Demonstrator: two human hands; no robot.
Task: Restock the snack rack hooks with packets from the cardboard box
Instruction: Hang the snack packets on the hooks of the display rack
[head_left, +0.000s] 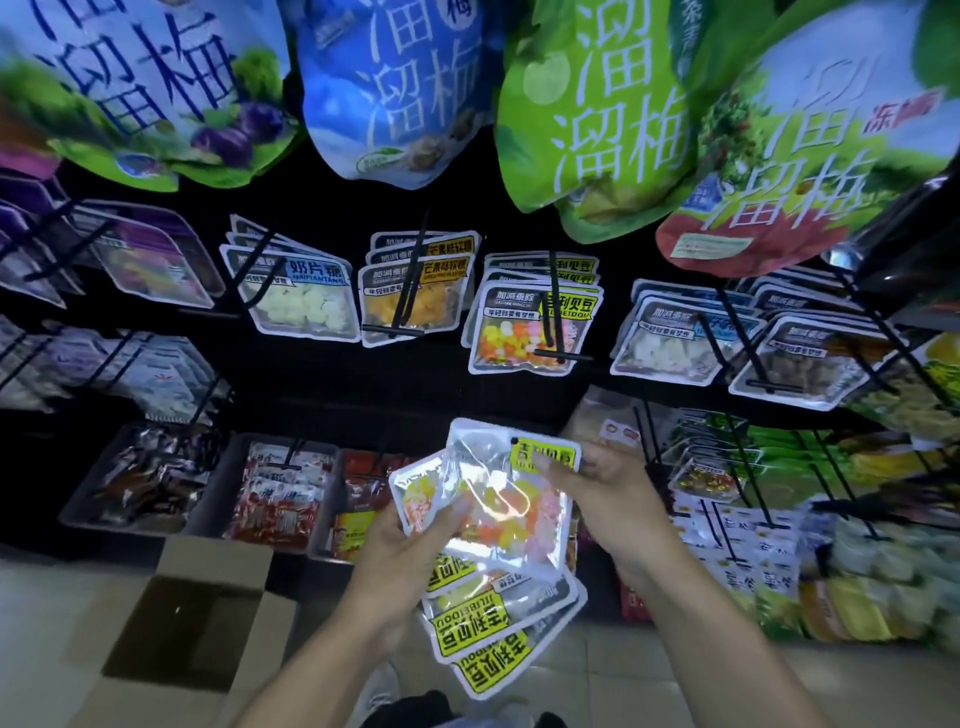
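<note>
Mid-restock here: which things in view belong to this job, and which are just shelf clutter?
Job:
- packets, fanned out and held by left hand and right hand
- matching hook with the same yellow-label packets
- cardboard box, open on the floor

Not the job:
- big plum bags overhead
- floor bins
- mango packets

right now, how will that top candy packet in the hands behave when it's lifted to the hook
Likely floppy: the top packet is a thin clear pouch that glares and creases. Probably slippery, since glossy packets fan out of the left hand. The loose candy may shift and sag it, so the right hand pinching near its hang hole looks sensible.
</note>
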